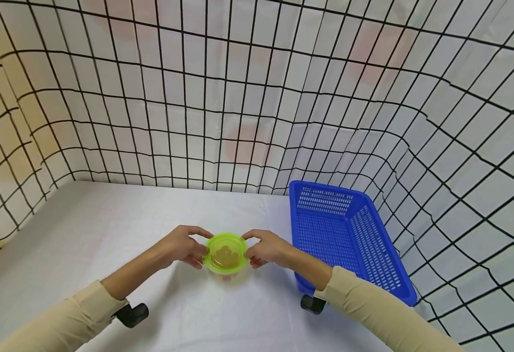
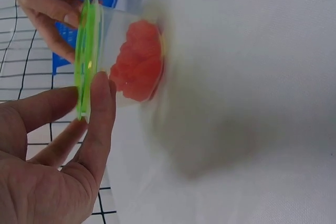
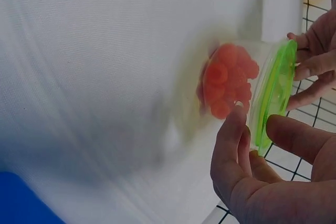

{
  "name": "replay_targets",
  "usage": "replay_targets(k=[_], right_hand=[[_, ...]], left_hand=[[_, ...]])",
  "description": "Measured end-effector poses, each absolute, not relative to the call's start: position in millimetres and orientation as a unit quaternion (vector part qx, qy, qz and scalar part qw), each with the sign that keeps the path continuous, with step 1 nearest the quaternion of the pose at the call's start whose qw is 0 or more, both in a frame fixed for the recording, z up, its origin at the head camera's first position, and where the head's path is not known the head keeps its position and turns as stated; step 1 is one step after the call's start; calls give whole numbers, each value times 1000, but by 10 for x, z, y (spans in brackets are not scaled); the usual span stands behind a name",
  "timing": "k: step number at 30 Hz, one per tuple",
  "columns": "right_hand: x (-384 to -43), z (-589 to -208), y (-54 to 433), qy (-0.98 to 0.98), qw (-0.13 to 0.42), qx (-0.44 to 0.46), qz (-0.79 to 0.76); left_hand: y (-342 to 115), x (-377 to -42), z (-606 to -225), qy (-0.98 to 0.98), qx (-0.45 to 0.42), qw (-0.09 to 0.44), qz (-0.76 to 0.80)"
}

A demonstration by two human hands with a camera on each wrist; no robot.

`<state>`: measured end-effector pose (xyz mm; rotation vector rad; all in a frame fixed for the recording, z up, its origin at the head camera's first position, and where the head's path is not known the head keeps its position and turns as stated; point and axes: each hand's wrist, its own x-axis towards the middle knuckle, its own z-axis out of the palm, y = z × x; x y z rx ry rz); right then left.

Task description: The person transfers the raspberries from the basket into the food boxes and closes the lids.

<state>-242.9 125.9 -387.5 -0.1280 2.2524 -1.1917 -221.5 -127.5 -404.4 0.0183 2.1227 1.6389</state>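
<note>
A round clear food container (image 2: pixel 113 24) with a bright green lid (image 1: pixel 226 252) is between both hands, upright on or close over the white tablecloth. Through its wall show several red-orange, rounded, raspberry-like pieces (image 3: pixel 228 80) lying at the bottom. The left hand (image 1: pixel 186 247) pinches the lid's rim from the left, thumb and fingers on either side of the edge. From the right, the right hand (image 1: pixel 267 248) grips the opposite edge the same way. In both wrist views the lid sits over the container's mouth.
A blue perforated plastic basket (image 1: pixel 327 227) stands to the right, beside the right forearm. Black wire mesh (image 1: pixel 204 105) fences the table's back and sides, with pale cloth behind it. White cloth covers the table (image 1: pixel 120 210).
</note>
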Motion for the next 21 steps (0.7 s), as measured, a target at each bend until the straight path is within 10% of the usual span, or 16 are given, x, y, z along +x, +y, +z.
replay_targets(k=[21], right_hand=[[-2473,-3941,1217,819,298,-11,-490]], left_hand=[[-1286,-2241,-4065,762,10,222,608]])
